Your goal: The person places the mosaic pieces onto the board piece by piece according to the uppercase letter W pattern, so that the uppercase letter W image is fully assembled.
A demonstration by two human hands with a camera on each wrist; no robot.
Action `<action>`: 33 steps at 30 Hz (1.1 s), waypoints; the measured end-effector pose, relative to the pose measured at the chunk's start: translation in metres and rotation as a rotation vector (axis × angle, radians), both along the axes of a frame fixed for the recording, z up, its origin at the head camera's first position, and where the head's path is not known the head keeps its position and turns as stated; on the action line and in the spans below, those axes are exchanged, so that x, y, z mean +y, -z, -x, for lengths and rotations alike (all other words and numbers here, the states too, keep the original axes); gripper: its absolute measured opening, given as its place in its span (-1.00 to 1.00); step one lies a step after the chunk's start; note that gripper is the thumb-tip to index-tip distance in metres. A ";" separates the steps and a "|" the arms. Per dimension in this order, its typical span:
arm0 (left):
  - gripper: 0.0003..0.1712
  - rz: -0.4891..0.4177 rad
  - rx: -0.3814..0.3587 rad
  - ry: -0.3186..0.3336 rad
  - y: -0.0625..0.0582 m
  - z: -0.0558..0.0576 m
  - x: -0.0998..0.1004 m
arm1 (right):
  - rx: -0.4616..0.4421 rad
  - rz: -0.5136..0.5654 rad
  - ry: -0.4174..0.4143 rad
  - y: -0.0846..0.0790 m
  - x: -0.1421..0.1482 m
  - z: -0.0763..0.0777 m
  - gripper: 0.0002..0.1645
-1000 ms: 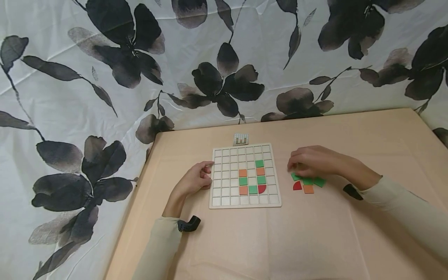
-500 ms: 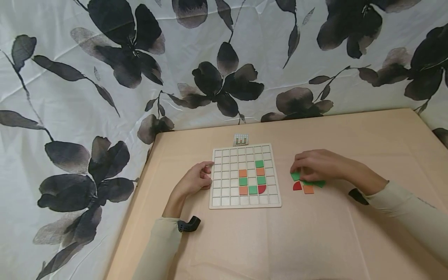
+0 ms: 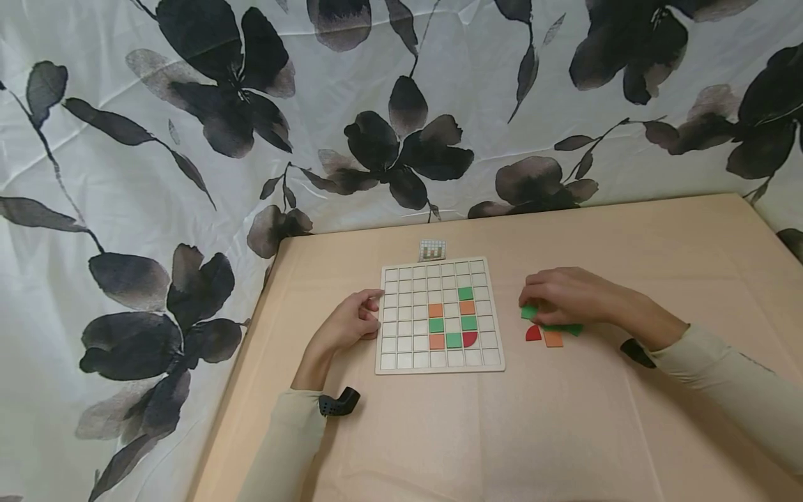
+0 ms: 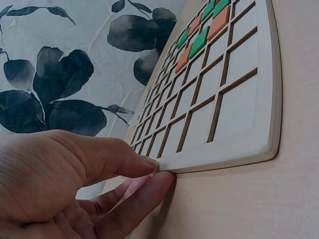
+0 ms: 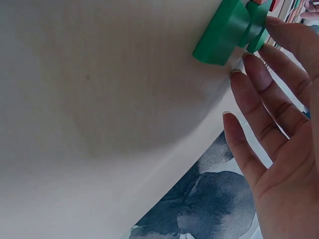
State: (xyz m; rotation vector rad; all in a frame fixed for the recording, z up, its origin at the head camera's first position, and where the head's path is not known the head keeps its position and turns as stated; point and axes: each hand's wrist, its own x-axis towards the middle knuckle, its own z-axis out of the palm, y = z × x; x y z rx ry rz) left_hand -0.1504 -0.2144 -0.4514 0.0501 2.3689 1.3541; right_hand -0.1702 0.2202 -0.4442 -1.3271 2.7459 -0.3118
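Note:
A pale grid board (image 3: 420, 344) lies on the table, with green, orange and red tiles set in several of its squares. My left hand (image 3: 348, 321) is at its left edge; in the left wrist view the thumb (image 4: 119, 157) and a finger pinch the board's rim. To the right, my right hand (image 3: 577, 296) reaches over a small group of loose tiles. Its thumb and index finger pinch a green tile (image 5: 256, 42), the other fingers spread. Another green tile (image 5: 217, 35) lies close by. A red rounded tile (image 3: 533, 333) and an orange square tile (image 3: 553, 339) lie just in front.
A small card (image 3: 432, 249) with a grid pattern lies behind the board. The wooden table (image 3: 552, 432) ends at the back and left against a white cloth (image 3: 351, 77) printed with dark flowers. Black wrist devices, one of them a camera band (image 3: 339, 402), sit at both sleeves.
My right hand has shifted slightly right over the loose tiles and now its fingertips are at a green one. The left hand and the board have stayed in place.

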 end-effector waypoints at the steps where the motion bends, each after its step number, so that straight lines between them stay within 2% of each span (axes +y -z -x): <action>1: -0.21 -0.001 0.001 0.003 0.000 0.000 0.000 | -0.003 -0.004 0.009 0.000 0.000 0.000 -0.72; 14: -0.22 -0.004 0.002 -0.004 -0.001 0.002 0.004 | -0.034 -0.012 0.014 -0.005 0.003 0.008 -0.71; 33: -0.22 -0.008 0.000 -0.002 0.000 0.004 0.003 | -0.087 -0.013 0.063 -0.007 0.001 0.016 -0.72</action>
